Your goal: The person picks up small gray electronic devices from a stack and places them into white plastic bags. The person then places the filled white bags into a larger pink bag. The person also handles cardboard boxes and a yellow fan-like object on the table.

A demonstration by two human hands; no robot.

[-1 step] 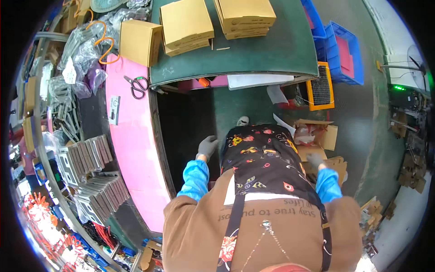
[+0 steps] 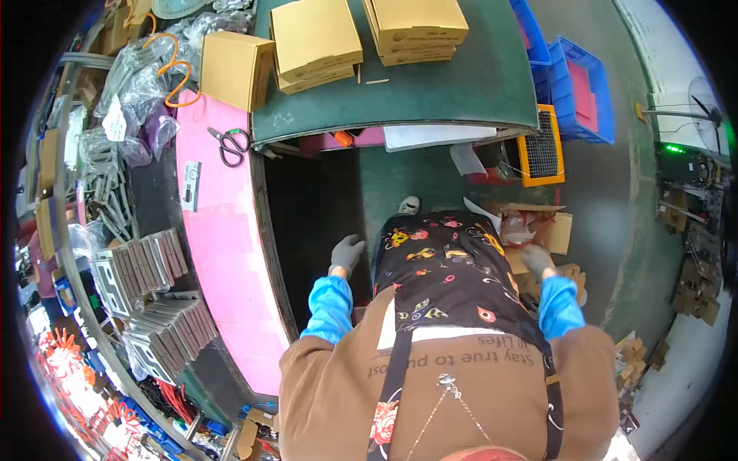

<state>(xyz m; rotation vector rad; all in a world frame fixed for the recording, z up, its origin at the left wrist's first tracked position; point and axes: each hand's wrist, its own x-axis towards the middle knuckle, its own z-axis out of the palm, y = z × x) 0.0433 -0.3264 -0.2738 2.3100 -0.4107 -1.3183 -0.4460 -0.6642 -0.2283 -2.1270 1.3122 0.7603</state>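
My left hand, in a grey glove, hangs beside the dark flowered apron with nothing visible in it. Its fingers look loosely extended and touch nothing. On the other side, my right hand, also gloved, reaches down by an open cardboard box. Clear plastic and something reddish show inside that box. The right fingertips are small and unclear against the cardboard, so whether they hold anything is hidden. Blue sleeve covers wrap both forearms.
Closed cardboard boxes sit on a green-topped table ahead. Black scissors and a small silver plate lie on a pink surface at left, near stacked metal frames. A blue crate and orange-framed grille stand at right.
My right hand has moved slightly up toward the open cardboard box. My left hand has shifted a little, staying beside the apron.
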